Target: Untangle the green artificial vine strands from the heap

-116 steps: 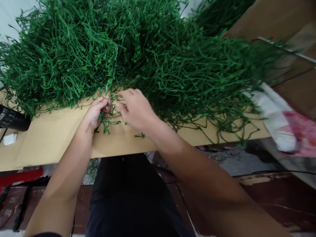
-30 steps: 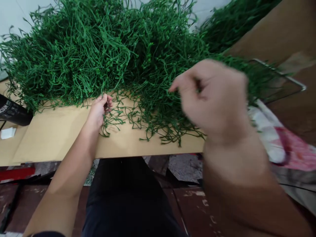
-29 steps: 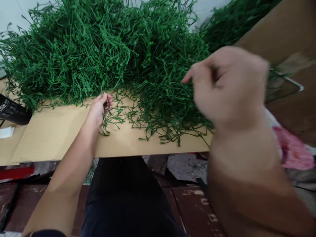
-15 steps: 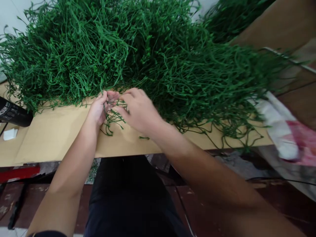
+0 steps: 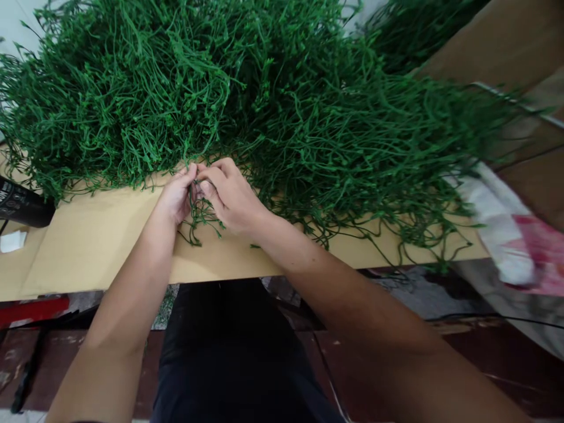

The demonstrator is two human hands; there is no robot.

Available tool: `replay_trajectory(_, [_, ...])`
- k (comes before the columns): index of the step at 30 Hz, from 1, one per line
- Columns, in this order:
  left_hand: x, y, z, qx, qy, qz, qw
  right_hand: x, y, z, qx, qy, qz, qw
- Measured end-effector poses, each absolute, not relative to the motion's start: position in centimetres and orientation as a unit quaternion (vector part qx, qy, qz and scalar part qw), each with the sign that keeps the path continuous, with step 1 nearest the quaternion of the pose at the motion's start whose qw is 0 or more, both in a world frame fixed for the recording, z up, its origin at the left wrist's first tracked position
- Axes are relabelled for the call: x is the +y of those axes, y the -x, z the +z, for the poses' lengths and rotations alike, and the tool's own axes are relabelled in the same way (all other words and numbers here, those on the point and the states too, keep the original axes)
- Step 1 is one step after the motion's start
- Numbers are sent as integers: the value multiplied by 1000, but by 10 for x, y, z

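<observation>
At the near edge of a big heap of green plastic stems [image 5: 282,111], my two hands meet over the cardboard. My left hand [image 5: 177,192] has its fingers curled round a few thin green stems [image 5: 201,212], whose ends hang down below the palm. My right hand [image 5: 227,194] comes in from the right, thumb and fingers pinched against the left fingertips. What exactly sits in that pinch is hidden, though it lies at the top of the held stems. A small loose green piece [image 5: 254,246] rests on the cardboard beside the right wrist.
Cardboard [image 5: 97,235] covers the worktop, ending just before my lap. A black cylinder [image 5: 22,202] and a white scrap [image 5: 13,241] are at far left. Right, a white and red cloth [image 5: 515,241] lies by a brown carton [image 5: 489,41]. Stray stems dangle over the front edge.
My right hand has moved left and closed in on the left fingertips; before, there was a gap between them. The left hand keeps its place with the stems.
</observation>
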State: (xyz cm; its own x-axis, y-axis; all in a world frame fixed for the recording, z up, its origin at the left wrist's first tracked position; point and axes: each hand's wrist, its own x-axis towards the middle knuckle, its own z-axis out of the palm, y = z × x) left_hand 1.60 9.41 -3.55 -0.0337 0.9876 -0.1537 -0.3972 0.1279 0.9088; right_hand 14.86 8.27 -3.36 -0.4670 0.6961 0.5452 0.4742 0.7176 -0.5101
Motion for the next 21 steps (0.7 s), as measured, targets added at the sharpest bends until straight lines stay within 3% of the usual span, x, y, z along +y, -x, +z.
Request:
replay_trajectory(4, [95,-16,-37,454,-316,586,592,77,-146,-26,-837,375,126,378])
replay_trajectory(9, [93,-19,-34,467,-319,578,589,77,-144,-22,-813,482,111,307])
replay_trajectory(14, [92,-21,-32,464,-312,573,599,83,-146,-28,-834,493,137,207])
replay_trajectory(21, [93,-18,-34,461,-318,575,597,83,-147,-25,-847,445,139,255])
